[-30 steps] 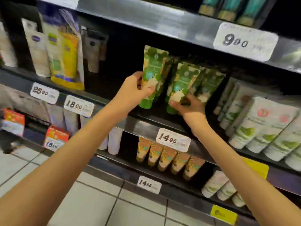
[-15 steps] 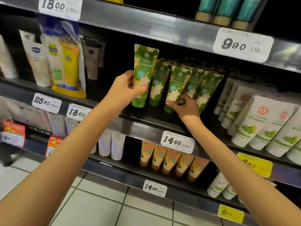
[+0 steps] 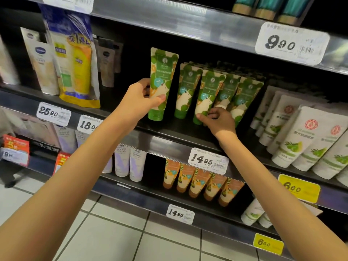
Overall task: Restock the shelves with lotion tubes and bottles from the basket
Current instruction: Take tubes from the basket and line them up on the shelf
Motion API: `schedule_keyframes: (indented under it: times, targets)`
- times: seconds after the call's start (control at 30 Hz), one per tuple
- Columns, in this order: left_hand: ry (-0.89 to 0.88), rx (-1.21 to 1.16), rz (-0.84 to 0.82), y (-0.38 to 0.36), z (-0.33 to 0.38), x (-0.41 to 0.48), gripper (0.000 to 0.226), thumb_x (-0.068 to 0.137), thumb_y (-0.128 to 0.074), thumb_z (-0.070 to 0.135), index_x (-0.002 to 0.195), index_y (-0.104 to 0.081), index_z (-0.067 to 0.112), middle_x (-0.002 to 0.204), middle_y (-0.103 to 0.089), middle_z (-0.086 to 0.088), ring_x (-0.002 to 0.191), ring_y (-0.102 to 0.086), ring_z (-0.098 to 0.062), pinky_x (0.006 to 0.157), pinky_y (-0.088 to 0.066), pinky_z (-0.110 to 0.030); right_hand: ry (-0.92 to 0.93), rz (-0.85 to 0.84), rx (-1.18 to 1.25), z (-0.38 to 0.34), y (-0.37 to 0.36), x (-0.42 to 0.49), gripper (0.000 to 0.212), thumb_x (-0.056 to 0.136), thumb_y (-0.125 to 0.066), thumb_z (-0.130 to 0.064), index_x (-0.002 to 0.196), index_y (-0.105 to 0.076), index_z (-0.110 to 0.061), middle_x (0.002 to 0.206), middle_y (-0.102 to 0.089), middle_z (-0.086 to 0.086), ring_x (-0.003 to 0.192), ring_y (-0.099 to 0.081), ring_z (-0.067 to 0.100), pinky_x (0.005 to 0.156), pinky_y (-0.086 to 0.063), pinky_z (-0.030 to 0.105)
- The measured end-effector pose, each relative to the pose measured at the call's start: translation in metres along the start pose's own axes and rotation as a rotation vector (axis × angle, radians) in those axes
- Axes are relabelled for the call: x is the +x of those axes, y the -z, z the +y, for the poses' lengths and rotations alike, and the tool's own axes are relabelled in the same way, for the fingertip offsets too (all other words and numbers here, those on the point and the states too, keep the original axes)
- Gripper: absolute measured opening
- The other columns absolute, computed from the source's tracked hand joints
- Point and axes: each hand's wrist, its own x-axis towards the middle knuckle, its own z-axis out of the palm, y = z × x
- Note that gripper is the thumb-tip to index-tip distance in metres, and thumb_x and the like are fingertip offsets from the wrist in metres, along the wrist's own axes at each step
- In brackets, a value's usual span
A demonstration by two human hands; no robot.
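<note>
On the dark metal shelf (image 3: 169,129): green leaf-printed soft plastic lotion tube (image 3: 162,72) upright, cap down, just left of matching green tube row (image 3: 224,89).
Left hand (image 3: 139,100): clamped round its lower body.
Right hand (image 3: 219,121): pinching one row tube's base.
Handling: likely light and squashy, so hold it low, near the stiffer cap.

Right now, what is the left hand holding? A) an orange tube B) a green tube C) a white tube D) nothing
B: the left hand grips the green tube, upright at the left end of the green row, while the right hand pinches a row tube low down.
</note>
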Motion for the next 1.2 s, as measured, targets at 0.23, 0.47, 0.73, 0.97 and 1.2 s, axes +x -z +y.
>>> schedule_keyframes:
  times: [0.23,0.47,0.73,0.97,1.2]
  targets:
    - [0.088,-0.085,-0.032,-0.004,-0.008,-0.002,0.034,0.086,-0.060,0.006,0.118,-0.050,0.011,0.111,-0.062,-0.007,0.109,-0.060,-0.022,0.098,-0.047,-0.038,-0.058,0.008,0.023,-0.003,-0.002,0.000,0.031,0.072,-0.077,-0.026,0.086,-0.054,-0.011,0.070,-0.053,-0.005,0.081,-0.057,0.021,0.084,-0.051,0.037]
    - [0.101,-0.167,-0.097,-0.013,-0.007,-0.007,0.033,0.088,-0.056,0.006,0.121,-0.052,0.009,0.101,-0.062,-0.002,0.096,-0.063,-0.013,0.090,-0.052,-0.031,-0.064,0.167,0.200,-0.015,0.005,-0.016,0.028,0.084,-0.065,-0.027,0.102,-0.055,-0.007,0.080,-0.056,0.002,0.072,-0.057,0.016,0.072,-0.050,0.020]
    - [0.090,-0.299,-0.350,-0.043,0.010,-0.012,0.034,0.093,-0.047,0.007,0.127,-0.049,0.011,0.117,-0.060,-0.006,0.107,-0.059,-0.013,0.089,-0.051,-0.023,0.192,-0.212,0.281,-0.032,0.008,-0.077,0.026,0.087,-0.060,-0.023,0.110,-0.052,-0.018,0.097,-0.059,-0.007,0.092,-0.059,0.009,0.079,-0.051,0.020]
    - [0.113,-0.249,-0.409,-0.069,0.018,-0.019,0.041,0.091,-0.051,0.009,0.131,-0.048,0.009,0.121,-0.060,-0.004,0.109,-0.059,-0.010,0.092,-0.050,-0.021,0.261,-0.119,0.106,-0.018,0.030,-0.063,0.034,0.081,-0.068,-0.021,0.111,-0.052,-0.021,0.097,-0.063,-0.011,0.089,-0.060,0.001,0.075,-0.048,0.010]
    - [0.093,-0.043,-0.281,-0.061,0.025,-0.013,0.030,0.090,-0.052,0.010,0.119,-0.057,0.017,0.120,-0.062,-0.004,0.115,-0.056,-0.014,0.106,-0.040,-0.033,0.101,0.100,-0.168,0.005,0.053,-0.016,0.048,0.079,-0.070,-0.023,0.120,-0.054,-0.004,0.113,-0.062,0.010,0.086,-0.054,0.013,0.065,-0.036,0.012]
